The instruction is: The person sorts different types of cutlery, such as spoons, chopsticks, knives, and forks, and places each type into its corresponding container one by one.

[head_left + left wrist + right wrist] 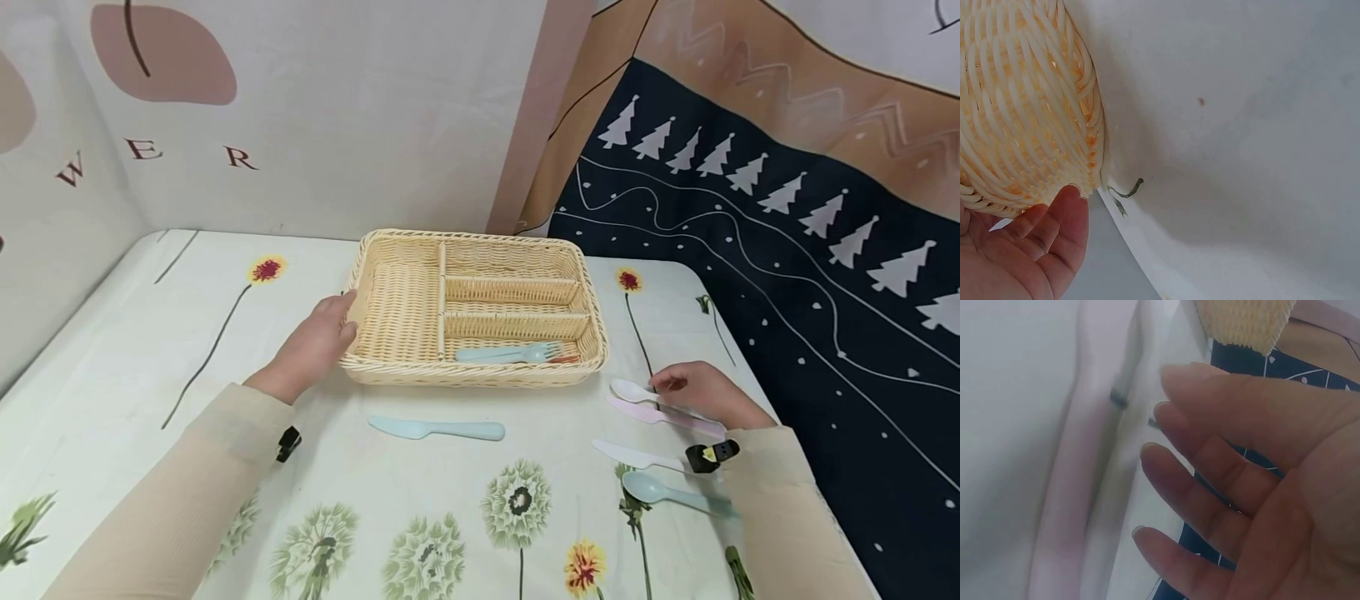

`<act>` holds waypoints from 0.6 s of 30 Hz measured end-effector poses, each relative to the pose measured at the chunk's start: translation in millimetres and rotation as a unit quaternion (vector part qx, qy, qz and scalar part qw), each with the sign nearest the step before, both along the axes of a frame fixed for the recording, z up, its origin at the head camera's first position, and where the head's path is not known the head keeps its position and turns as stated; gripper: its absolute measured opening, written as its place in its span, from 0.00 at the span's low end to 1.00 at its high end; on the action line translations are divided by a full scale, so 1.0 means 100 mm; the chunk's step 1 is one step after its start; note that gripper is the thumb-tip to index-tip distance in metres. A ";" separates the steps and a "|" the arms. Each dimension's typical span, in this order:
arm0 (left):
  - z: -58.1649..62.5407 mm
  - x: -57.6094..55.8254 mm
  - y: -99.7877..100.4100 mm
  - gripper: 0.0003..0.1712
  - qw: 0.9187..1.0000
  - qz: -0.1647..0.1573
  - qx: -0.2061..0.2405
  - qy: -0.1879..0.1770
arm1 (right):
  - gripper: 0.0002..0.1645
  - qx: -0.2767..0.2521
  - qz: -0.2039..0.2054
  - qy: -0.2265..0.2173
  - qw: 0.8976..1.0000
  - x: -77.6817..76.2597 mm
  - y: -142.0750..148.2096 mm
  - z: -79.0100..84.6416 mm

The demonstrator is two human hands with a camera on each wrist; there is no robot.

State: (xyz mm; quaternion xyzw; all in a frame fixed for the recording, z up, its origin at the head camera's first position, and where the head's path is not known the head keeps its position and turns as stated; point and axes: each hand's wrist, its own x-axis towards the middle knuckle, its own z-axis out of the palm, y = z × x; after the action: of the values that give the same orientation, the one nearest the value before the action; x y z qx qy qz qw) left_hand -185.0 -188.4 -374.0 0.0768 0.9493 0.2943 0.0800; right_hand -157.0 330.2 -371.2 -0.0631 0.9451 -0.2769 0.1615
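A wicker cutlery basket [397, 292] with several compartments stands at the back of the table. My left hand [318, 342] holds its left end, the fingertips [1072, 203] against the woven outer wall. My right hand [701, 390], fingers loosely bent and apart, hovers by a white spoon [630, 390]. Beside that spoon lies a pink knife [633, 408]. Nearer me are a white knife [626, 454] and a light blue spoon [660, 489], its handle end partly hidden by my right sleeve. A light blue knife [442, 429] lies in front of the basket.
Light blue forks [510, 354] lie in the basket's front right compartment, along with something orange-red [565, 359] that is mostly hidden. A flower-printed cloth [330, 492] covers the table. Hanging fabric [337, 125] stands behind the basket, and dark printed fabric [795, 333] lies along the right edge.
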 end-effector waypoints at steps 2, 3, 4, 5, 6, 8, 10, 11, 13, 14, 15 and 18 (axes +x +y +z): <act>0.00 0.00 0.00 0.33 1.000 0.001 -0.001 0.000 | 0.14 0.010 -0.002 -0.004 1.000 0.00 0.00 -0.01; 0.01 0.00 0.00 0.33 1.000 0.001 -0.001 0.000 | 0.14 0.015 -0.005 -0.006 1.000 0.00 0.00 -0.02; 0.01 0.00 0.00 0.33 1.000 0.001 -0.001 0.000 | 0.14 0.019 -0.006 -0.008 1.000 0.01 0.01 -0.03; 0.01 0.00 0.00 0.33 1.000 0.001 -0.001 0.000 | 0.14 0.024 -0.010 -0.011 1.000 0.01 0.01 -0.04; 0.01 0.00 0.00 0.33 1.000 0.001 0.000 0.000 | 0.14 0.028 -0.012 -0.013 0.999 0.01 0.01 -0.05; 0.01 0.00 0.00 0.33 1.000 0.001 0.000 0.002 | 0.13 0.030 -0.021 -0.018 0.999 0.02 0.00 -0.07; 0.01 0.00 0.00 0.33 1.000 0.002 -0.001 0.003 | 0.13 0.030 -0.022 -0.018 0.999 0.01 0.01 -0.08; 0.02 0.00 0.00 0.33 1.000 0.003 -0.001 0.003 | 0.13 0.030 -0.025 -0.019 0.999 0.01 0.00 -0.09; 0.02 0.00 0.00 0.33 1.000 0.004 0.000 0.003 | 0.12 0.028 -0.026 -0.019 0.999 0.01 0.00 -0.10; 0.02 0.00 0.00 0.33 1.000 0.004 0.001 0.003 | 0.12 0.028 -0.024 -0.017 0.999 0.01 0.00 -0.10; 0.02 -0.01 0.00 0.34 1.000 0.005 0.002 0.002 | 0.13 0.028 -0.023 -0.016 0.999 0.01 0.00 -0.10; 0.03 -0.01 0.00 0.34 1.000 0.005 0.006 0.002 | 0.13 0.026 -0.020 -0.015 0.999 0.01 0.00 -0.09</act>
State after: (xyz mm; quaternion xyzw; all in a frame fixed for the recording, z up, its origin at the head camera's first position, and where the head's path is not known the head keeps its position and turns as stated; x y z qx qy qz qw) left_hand -185.9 -187.9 -371.3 0.0726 0.9481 0.2999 0.0765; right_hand -156.2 330.0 -380.6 -0.0360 0.9504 -0.2568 0.1719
